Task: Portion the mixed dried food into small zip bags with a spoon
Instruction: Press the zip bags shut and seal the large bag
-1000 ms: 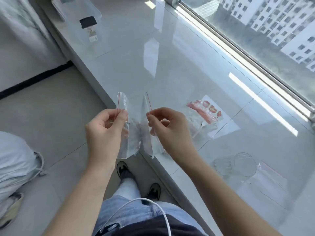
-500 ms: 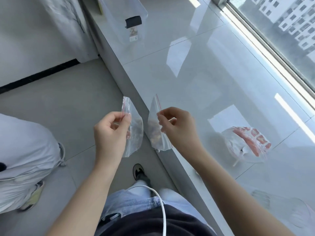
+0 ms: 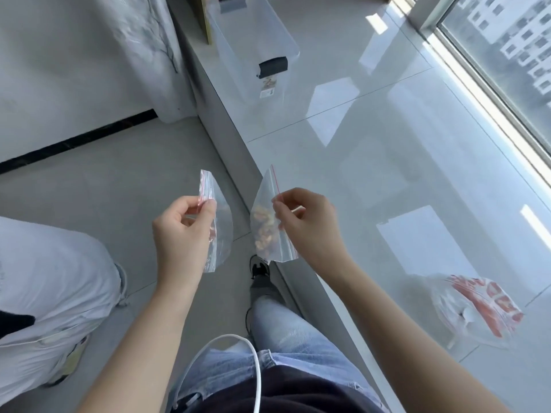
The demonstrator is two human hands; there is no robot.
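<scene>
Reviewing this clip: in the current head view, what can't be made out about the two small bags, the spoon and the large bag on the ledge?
- Left small bag: the left hand covers most of its contents; fill unclear.
- Right small bag: whether its zip is sealed is too small to tell.
- Spoon: not identifiable; a thin pale object in the right hand is mostly hidden by fingers.
- Large red-printed bag: contents blurred by glare.

A glossy pale-tiled ledge (image 3: pixel 372 162) runs beside the window and carries the things. At its far end stands a clear plastic box (image 3: pixel 253 46) with a black latch. Well apart from the box, at the near right, lies a red-printed bag (image 3: pixel 477 311), crumpled.
</scene>
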